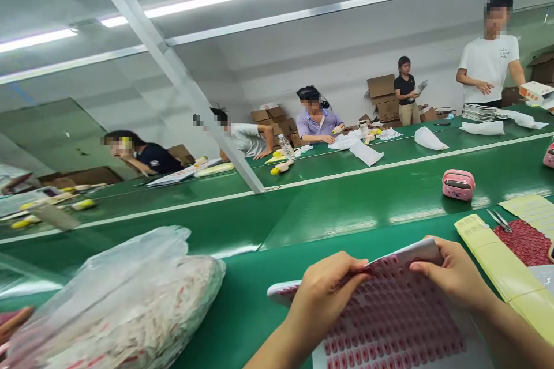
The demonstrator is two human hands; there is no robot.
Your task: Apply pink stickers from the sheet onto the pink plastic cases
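A white sheet [389, 323] covered with rows of small dark-pink oval stickers is in front of me, its far edge lifted and bent. My left hand [329, 279] pinches that edge near its middle, thumb against fingers. At the right corner, my right hand [450, 271] grips the same sheet with the thumb on the near face. The lower part of the sheet runs down out of view. Whether anything else is between my fingers is hidden.
A clear plastic bag [142, 300] of pale pieces lies left, a co-worker's hand [15, 326] beside it. Right are yellow sheets [497, 259], tweezers [500, 220] and a dark-red sheet [526, 242]. A pink case [458, 185] sits on the green belt [329, 202]; several people work beyond.
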